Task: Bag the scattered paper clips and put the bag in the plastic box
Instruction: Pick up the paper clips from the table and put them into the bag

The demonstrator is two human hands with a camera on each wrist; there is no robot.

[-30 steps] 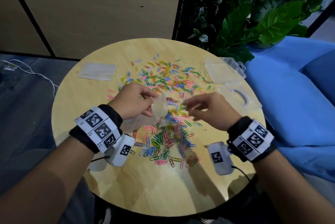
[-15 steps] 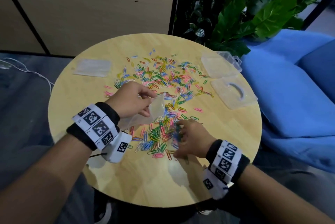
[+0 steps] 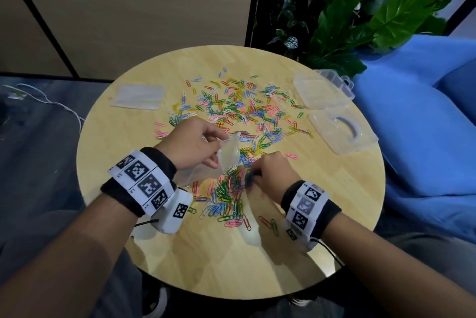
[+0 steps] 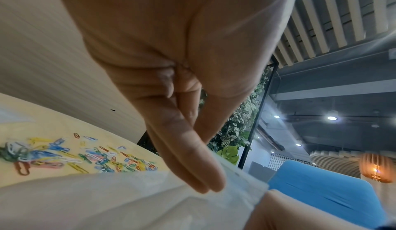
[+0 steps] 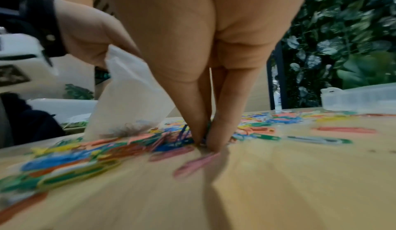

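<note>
Hundreds of coloured paper clips (image 3: 239,122) lie scattered across the round wooden table (image 3: 128,163), most not yet bagged, so the task looks early: the step in hand is gathering clips into the bag. The left hand (image 3: 193,145) pinches the rim of a clear plastic bag (image 3: 229,157), holding its mouth up just beside the near heap; in the left wrist view 2 fingers (image 4: 193,165) press flat on the bag's edge. The right hand (image 3: 270,176) is down on the pile, its fingertips (image 5: 216,132) pressed together on a few clips against the table. The open plastic box (image 3: 322,91) sits at the far right edge, its lid (image 3: 342,132) flat beside it, well apart from the hands. Next, I judge, the pinched clips must be lifted and dropped into the bag's mouth, which needs to stay spread wide enough.
</note>
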